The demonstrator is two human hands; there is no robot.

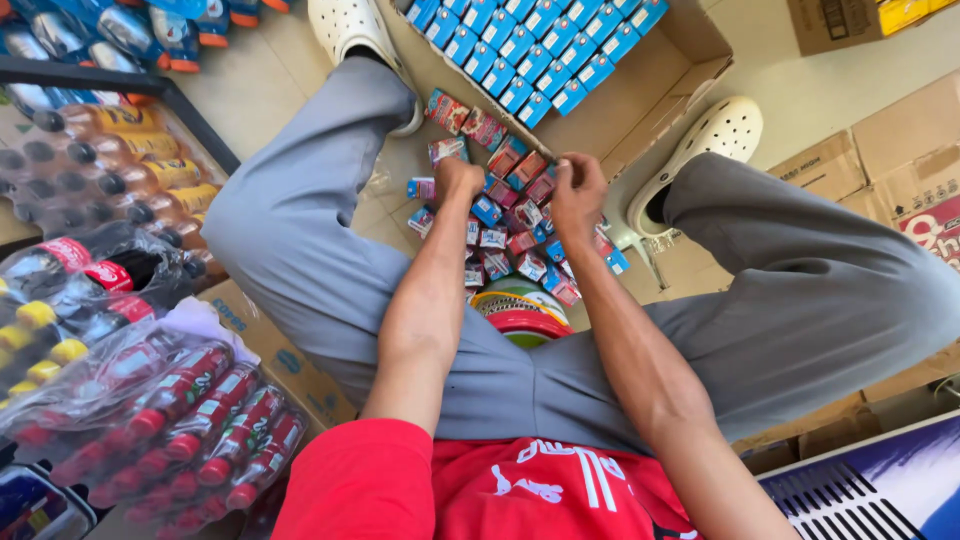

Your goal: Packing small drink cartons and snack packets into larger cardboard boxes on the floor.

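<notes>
The person sits low with knees spread, wearing grey trousers, a red shirt and white perforated clogs (pixel 722 131), and both forearms reach down between the legs to a heap of small cartons (pixel 510 235) lying on the tiled floor. The cartons are red, blue and white, and they lie loose at mixed angles, touching and overlapping one another. The left hand (pixel 456 180) rests on the near-left edge of the heap with its fingers curled downward onto the cartons; whether it grips one cannot be told, since the fingers are turned away from the camera. The right hand (pixel 577 190) is at the upper right of the heap with its fingers bent closed around a small carton, of which only a sliver shows at the fingertips. Just beyond the heap stands an open cardboard box (pixel 660 85) holding blue cartons (pixel 530 45) packed upright in tight diagonal rows. Between the heap and the person's body sits a round plastic stool or basket (pixel 522 312) in red, green and white, partly hidden by the trousers. To the person's left lie shrink-wrapped packs of red-capped drink bottles (pixel 190 420) and, further away, packs of orange drink bottles (pixel 130 160). Closed cardboard boxes (pixel 890 160) stand to the right.
</notes>
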